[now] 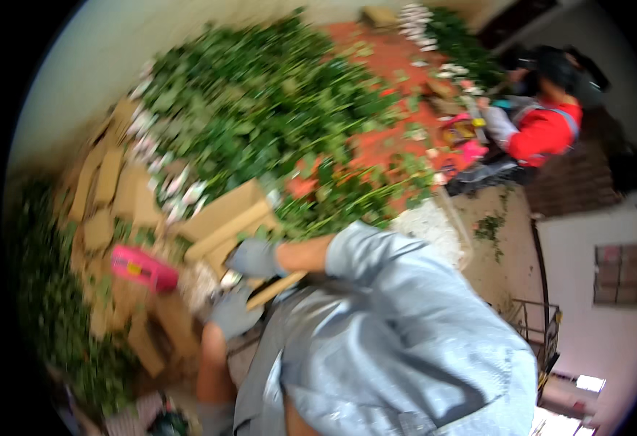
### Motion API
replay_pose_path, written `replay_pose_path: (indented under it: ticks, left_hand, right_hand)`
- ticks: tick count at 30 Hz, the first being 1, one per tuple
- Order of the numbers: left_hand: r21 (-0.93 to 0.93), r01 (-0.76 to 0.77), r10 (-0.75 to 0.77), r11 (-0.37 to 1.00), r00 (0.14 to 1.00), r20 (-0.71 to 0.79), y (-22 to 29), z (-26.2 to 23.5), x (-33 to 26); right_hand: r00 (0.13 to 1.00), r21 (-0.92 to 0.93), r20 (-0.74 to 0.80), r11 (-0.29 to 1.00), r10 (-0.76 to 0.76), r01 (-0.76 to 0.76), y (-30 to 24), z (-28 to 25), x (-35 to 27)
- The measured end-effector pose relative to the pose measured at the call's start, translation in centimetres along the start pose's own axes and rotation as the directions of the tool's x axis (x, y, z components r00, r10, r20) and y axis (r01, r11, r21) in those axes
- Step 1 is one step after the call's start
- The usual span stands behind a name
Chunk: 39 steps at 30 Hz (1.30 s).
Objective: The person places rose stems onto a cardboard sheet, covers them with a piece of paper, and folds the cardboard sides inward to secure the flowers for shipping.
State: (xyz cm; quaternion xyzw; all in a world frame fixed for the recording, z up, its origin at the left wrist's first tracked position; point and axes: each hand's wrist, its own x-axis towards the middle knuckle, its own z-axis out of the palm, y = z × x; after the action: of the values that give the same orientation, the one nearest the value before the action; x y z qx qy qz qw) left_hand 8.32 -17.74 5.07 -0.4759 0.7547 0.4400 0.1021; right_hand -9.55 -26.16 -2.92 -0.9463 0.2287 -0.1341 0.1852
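Observation:
My right hand (254, 258), in a grey glove, reaches in from the right with its fingers curled by a cardboard sheet (235, 218). Just below it is my left hand (233, 312), also gloved in grey, with its fingers bent inward. A small whitish piece (231, 278) shows between the two hands; blur hides whether it is a flower head. Against my left hand and the front of my grey coat lies a narrow cardboard strip (276, 290). What the fingers close on is not clear. A pink plastic item (144, 268) lies left of my hands.
A large heap of leafy rose stems (260, 94) covers the red table (377, 142), pale wrapped heads at its left. Cardboard pieces (107, 178) lie left, with more greenery (49, 291) beyond. A white-lined crate (431, 229) stands right. A person in red (547, 134) works at the far right.

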Motion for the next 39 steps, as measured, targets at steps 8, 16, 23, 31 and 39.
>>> replay_pose_path:
  ticks: [8,16,23,31,39]
  left_hand:
    - [-0.518,-0.125,0.187,0.846,0.98,0.069,-1.8,-3.6,-1.3]
    - [-0.355,0.093,-0.174,0.93,0.964,-0.203,-4.4,-0.7,-0.7]
    - [-0.005,-0.086,0.082,0.996,0.972,-0.222,-5.6,0.2,1.1]
    - [0.134,-0.161,0.182,0.978,0.971,-0.156,-4.8,-1.8,1.0]
    - [0.184,-0.05,0.091,0.982,0.97,-0.224,-5.1,-2.2,-1.7]
  right_hand:
    - [0.966,0.109,0.256,0.993,0.021,-0.051,-1.5,-3.3,-1.5]
    - [0.868,0.16,0.495,0.986,-0.044,-0.042,-1.3,-3.9,-1.3]
    - [0.808,0.144,0.589,0.983,0.006,-0.112,-1.7,-4.8,-0.9]
    - [0.796,0.167,0.604,0.97,0.042,-0.179,-1.4,-4.5,-0.8]
    - [0.762,0.145,0.642,0.963,0.082,-0.226,-1.8,-5.3,-0.4]
